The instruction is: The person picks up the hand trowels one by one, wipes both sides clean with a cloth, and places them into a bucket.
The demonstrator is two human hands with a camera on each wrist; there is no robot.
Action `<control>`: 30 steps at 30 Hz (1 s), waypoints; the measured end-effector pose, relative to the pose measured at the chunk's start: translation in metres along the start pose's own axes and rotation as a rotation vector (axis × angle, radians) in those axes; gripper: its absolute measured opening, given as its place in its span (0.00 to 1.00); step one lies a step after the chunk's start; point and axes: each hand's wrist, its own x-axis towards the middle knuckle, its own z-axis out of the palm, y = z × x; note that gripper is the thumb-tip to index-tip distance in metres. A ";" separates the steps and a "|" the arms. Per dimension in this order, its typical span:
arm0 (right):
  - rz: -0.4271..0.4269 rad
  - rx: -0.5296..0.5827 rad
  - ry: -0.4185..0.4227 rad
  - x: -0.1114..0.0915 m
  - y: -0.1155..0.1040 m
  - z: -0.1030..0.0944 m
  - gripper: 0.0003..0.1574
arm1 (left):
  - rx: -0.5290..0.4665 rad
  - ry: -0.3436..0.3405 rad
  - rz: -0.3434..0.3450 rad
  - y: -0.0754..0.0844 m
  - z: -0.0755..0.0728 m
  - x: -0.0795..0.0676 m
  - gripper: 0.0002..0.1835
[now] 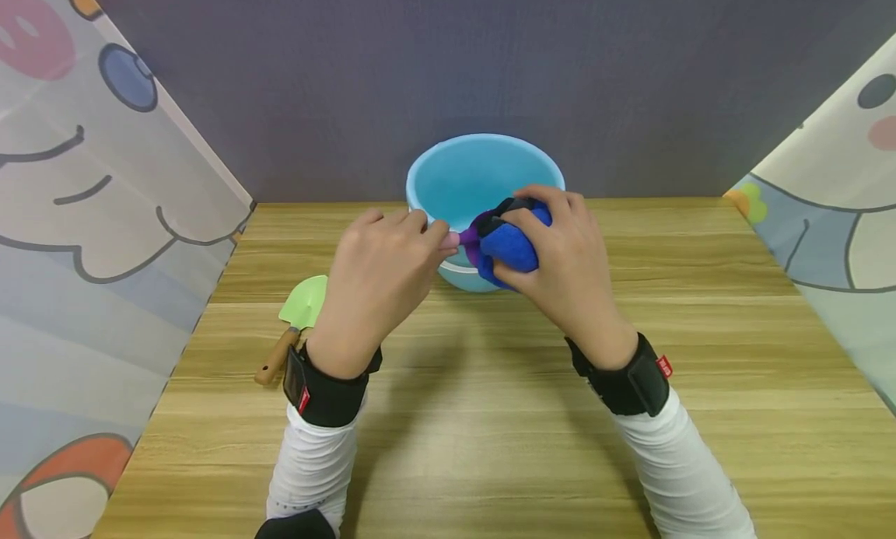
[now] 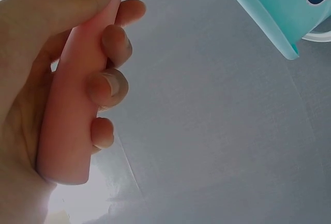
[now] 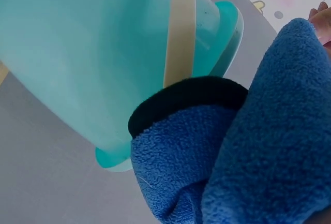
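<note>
Your left hand (image 1: 383, 263) grips the shovel (image 1: 469, 237), your right hand (image 1: 570, 255) the cloth (image 1: 511, 247) against it; wiping looks unfinished, the trowel (image 1: 303, 309) perhaps waiting.

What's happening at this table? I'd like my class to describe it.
A person's left hand holds a purple tool by its pink handle, while the right hand grips a blue, black-edged cloth against the tool's mostly hidden head. Both hands are at the near side of a light blue bucket. A green trowel with a brown handle lies on the wood-grain tabletop, left of the bucket.
</note>
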 end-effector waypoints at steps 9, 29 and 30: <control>0.009 0.012 -0.006 0.001 0.000 -0.001 0.29 | -0.012 -0.007 -0.006 -0.001 -0.001 0.000 0.26; 0.013 0.016 -0.006 0.001 0.004 -0.003 0.30 | -0.032 0.018 -0.023 -0.004 -0.001 0.000 0.24; 0.015 0.017 -0.008 0.001 0.004 -0.003 0.30 | -0.034 0.019 -0.024 -0.004 -0.001 0.000 0.24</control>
